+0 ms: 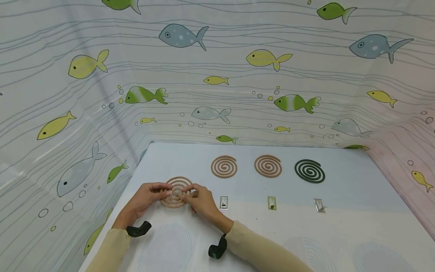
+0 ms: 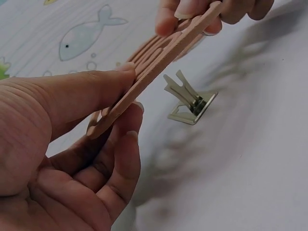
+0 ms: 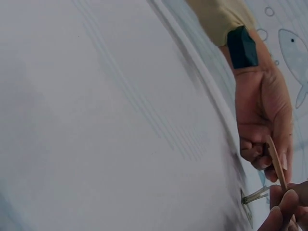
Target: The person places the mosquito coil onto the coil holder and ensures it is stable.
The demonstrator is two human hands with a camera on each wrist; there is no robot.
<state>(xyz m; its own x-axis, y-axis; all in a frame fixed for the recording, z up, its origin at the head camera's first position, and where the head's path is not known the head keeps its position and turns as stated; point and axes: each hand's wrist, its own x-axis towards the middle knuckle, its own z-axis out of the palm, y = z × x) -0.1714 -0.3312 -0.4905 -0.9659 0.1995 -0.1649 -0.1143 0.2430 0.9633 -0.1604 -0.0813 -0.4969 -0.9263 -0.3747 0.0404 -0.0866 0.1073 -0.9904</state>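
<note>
A tan mosquito coil is held tilted above the table at the left. My left hand pinches its left rim between thumb and fingers. On the opposite side my right hand grips the coil, thumb and fingertips near its middle and right edge. Below the coil, in the left wrist view, a small metal coil stand sits on the table with its forked prong raised, apart from the coil. The right wrist view catches both hands at the coil's thin edge and part of that stand.
Two more tan coils and a dark green coil lie in a row at the back. Several small metal stands lie in front of them. Fish-printed sheeting rises behind and beside the white table.
</note>
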